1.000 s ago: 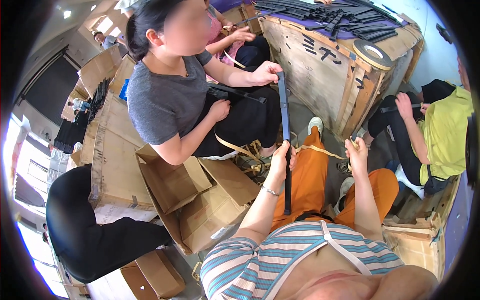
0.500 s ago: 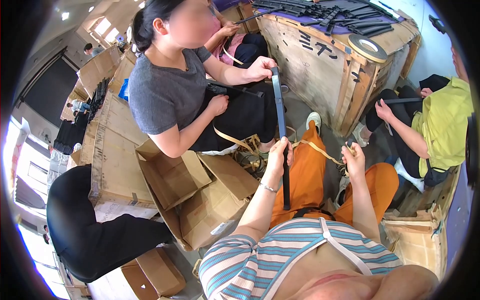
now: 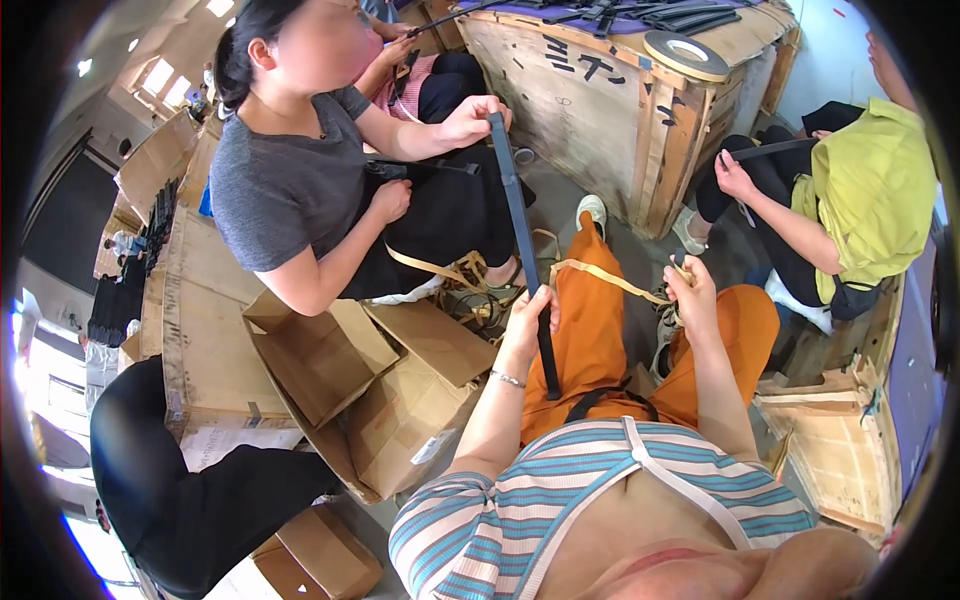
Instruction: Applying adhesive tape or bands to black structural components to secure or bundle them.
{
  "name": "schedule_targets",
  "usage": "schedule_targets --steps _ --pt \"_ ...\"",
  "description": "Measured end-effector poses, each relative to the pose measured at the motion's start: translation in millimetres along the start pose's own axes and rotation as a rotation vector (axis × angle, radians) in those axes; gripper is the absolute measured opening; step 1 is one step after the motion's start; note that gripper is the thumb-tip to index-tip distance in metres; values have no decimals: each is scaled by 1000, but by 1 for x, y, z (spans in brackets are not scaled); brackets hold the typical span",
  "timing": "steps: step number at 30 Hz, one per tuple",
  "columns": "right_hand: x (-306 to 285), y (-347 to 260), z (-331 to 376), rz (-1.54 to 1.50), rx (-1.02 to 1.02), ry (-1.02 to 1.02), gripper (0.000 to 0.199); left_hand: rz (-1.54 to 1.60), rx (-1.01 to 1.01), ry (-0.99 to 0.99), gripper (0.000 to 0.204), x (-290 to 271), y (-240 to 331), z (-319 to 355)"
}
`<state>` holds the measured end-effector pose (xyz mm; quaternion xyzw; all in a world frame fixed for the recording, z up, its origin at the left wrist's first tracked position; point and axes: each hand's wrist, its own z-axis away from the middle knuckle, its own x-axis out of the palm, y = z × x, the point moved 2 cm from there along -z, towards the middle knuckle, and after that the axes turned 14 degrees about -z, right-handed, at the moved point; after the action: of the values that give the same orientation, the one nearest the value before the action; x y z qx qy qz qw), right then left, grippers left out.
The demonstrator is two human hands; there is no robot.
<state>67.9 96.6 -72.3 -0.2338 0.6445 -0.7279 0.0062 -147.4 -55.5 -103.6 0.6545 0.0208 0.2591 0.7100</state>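
Note:
My left hand is closed around a long, flat black strip, its lower end reaching toward my lap. The strip's upper end overlaps a co-worker's hand in view; whether they touch I cannot tell. My right hand, fingers pinched, is raised over my right leg with a small dark piece poking out above the fingers. A thin yellowish ribbon runs from beside the strip across my orange trousers to my right hand. Exactly how the fingers grip it is hidden.
An open cardboard box stands left of my legs. Ahead, a wooden crate bears a tape roll and several black strips. A co-worker in yellow-green sits at right, holding a dark strip. Loose yellowish ribbons hang at left.
The whole view has shifted, so the scene sits further left and slightly higher. Both my hands keep their hold, and the ribbon still spans between them.

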Motion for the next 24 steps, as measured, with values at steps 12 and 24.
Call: schedule_targets --steps 12,24 --pt "3 0 20 -42 17 -66 21 110 73 -62 31 7 12 19" --pt "12 0 21 -21 -3 -139 18 -10 185 59 33 8 17 32"
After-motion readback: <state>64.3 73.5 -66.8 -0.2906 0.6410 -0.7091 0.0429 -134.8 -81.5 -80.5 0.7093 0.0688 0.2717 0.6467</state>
